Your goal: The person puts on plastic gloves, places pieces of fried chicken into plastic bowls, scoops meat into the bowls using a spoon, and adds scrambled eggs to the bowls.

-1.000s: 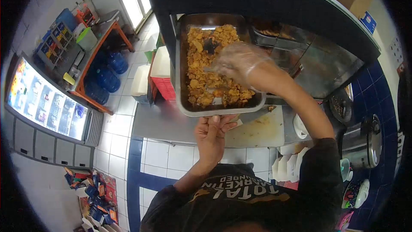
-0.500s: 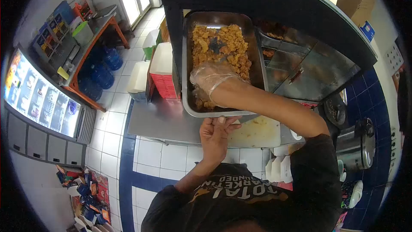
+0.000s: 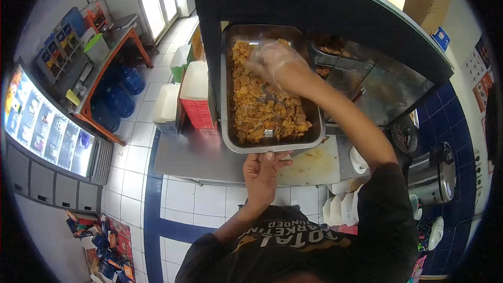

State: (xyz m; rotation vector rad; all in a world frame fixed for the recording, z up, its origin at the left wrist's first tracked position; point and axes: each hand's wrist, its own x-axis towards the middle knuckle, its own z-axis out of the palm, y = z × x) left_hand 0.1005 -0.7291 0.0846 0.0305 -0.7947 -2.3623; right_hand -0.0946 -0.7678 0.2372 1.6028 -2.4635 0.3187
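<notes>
A deep metal tray (image 3: 317, 132) holds crumbly golden-brown fried pieces (image 3: 251, 118), spread over much of its base and heaped along the left side. At the tray's near rim is my left hand (image 3: 260, 175), bare, with the thumb on the edge and the other fingers curled underneath. My right hand (image 3: 277, 65) wears a clear plastic glove and reaches into the far half of the tray, over the pieces. Motion blurs its fingers, so I cannot tell whether they hold any food.
Stacked red-sided boxes (image 3: 196, 99) stand left of the tray on a steel counter (image 3: 175, 153). A stained white cutting board (image 3: 314, 166) lies near the tray's lower right. Right of the tray is a glass-fronted case (image 3: 385, 86); a large metal pot (image 3: 432, 175) stands farther right.
My right hand has moved from the tray's near left part to its far half. Fried pieces now cover more of the near end. My left hand stays at the rim.
</notes>
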